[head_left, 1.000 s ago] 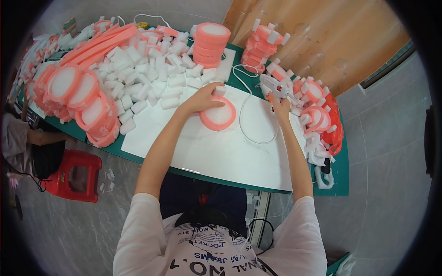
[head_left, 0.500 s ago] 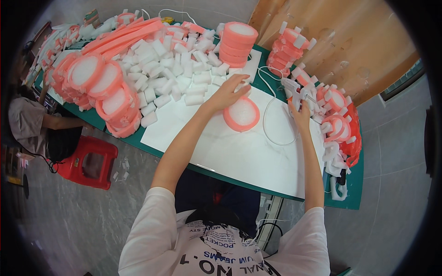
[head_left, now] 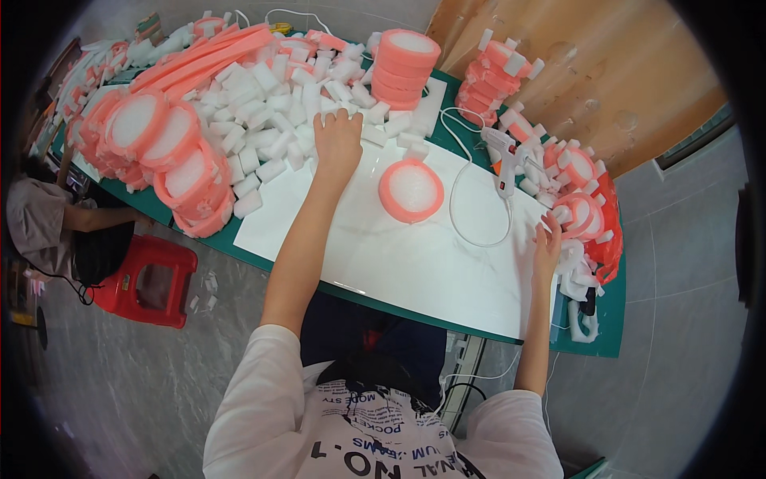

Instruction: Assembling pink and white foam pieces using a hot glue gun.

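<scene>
My left hand reaches to the near edge of a heap of white foam blocks. Its fingers bend down over the blocks and their tips are hidden, so a grip cannot be made out. On the white board lies a round foam piece, white in the middle with a pink rim. One white foam block sits at its far edge. A white glue gun rests at the board's right side, its cable looping on the board. My right hand is apart from it, fingers spread, holding nothing, beside pink foam pieces.
Pink-rimmed foam rounds are stacked at the back and heaped at the left. At the right stand pink pieces with white blocks and a red plastic bag. Another person sits at the far left near a red stool.
My left hand has left the round foam piece and moved left to the white blocks. My right hand has let go of the glue gun and drawn back toward me.
</scene>
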Demonstrator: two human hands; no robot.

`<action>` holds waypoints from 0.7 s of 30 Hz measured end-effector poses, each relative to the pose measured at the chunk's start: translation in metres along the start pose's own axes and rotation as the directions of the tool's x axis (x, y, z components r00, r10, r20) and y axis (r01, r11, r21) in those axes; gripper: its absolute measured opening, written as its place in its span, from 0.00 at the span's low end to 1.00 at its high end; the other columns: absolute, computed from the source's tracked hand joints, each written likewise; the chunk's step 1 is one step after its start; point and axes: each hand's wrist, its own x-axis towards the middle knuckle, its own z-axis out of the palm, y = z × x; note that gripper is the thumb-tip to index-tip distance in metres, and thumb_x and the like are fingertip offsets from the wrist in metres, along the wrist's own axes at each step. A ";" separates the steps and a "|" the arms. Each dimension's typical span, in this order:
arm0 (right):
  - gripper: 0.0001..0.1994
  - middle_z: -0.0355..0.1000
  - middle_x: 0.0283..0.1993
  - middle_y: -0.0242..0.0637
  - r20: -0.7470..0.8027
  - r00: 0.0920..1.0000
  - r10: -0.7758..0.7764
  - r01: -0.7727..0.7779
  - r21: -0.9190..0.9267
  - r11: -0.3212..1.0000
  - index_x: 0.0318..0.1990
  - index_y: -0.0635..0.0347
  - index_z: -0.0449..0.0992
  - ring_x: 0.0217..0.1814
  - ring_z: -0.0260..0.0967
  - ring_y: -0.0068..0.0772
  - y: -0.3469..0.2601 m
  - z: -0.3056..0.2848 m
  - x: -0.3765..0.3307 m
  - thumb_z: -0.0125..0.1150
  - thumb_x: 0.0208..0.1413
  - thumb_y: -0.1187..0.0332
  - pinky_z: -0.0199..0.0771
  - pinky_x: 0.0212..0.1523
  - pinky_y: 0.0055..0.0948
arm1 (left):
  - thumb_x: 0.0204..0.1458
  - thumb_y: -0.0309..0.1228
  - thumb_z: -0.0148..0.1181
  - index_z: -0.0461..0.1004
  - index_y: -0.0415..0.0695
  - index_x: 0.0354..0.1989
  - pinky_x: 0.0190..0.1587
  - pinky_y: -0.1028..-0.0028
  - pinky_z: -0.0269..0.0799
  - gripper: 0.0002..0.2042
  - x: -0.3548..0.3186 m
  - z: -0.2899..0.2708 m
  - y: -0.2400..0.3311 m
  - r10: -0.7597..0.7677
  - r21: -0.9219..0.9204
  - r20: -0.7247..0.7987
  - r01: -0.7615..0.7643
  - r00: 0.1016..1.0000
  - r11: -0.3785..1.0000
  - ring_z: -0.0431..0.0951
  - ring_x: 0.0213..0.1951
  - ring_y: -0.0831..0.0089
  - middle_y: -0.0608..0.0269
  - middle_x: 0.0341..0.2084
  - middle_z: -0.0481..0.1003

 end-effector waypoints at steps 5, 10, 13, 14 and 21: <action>0.11 0.67 0.45 0.38 -0.205 0.953 -0.223 0.232 0.018 0.973 0.42 0.62 0.69 0.42 0.64 0.29 -0.015 -0.014 -0.030 0.54 0.49 0.73 0.66 0.37 0.23 | 0.37 0.22 0.55 0.71 0.46 0.39 0.45 0.64 0.61 0.16 0.012 -0.018 0.017 0.027 -0.185 -0.268 -0.079 0.963 0.980 0.69 0.36 0.64 0.61 0.32 0.68; 0.11 0.69 0.39 0.41 0.022 0.811 -0.585 0.585 -0.050 0.809 0.36 0.63 0.72 0.39 0.67 0.32 -0.095 0.011 -0.059 0.56 0.41 0.80 0.67 0.33 0.24 | 0.35 0.23 0.62 0.71 0.44 0.41 0.38 0.76 0.65 0.19 0.010 -0.045 0.047 -0.078 -0.833 -0.139 -0.074 0.987 0.548 0.68 0.37 0.72 0.64 0.35 0.65; 0.16 0.67 0.44 0.43 0.129 0.797 -0.590 0.589 0.047 0.807 0.41 0.62 0.71 0.38 0.67 0.32 -0.129 0.037 -0.055 0.58 0.41 0.78 0.67 0.33 0.24 | 0.33 0.24 0.65 0.71 0.44 0.41 0.37 0.75 0.65 0.21 0.005 -0.048 0.063 0.094 -0.892 -0.192 -0.214 0.977 0.398 0.68 0.34 0.72 0.63 0.33 0.65; 0.17 0.66 0.46 0.43 0.145 0.815 -0.561 0.550 0.112 0.828 0.43 0.62 0.70 0.38 0.66 0.32 -0.137 0.046 -0.050 0.59 0.41 0.77 0.68 0.33 0.24 | 0.33 0.24 0.65 0.71 0.44 0.41 0.37 0.75 0.65 0.21 0.004 -0.049 0.069 0.103 -0.897 -0.196 -0.221 0.975 0.383 0.68 0.34 0.72 0.63 0.33 0.65; 0.16 0.67 0.40 0.42 0.292 0.870 -0.397 0.318 0.281 0.905 0.41 0.65 0.69 0.30 0.66 0.30 -0.130 0.114 -0.017 0.60 0.43 0.73 0.68 0.29 0.23 | 0.34 0.25 0.64 0.71 0.46 0.42 0.38 0.74 0.66 0.21 -0.006 -0.041 0.074 0.353 -0.960 -0.052 -0.144 0.934 0.240 0.68 0.33 0.72 0.63 0.30 0.67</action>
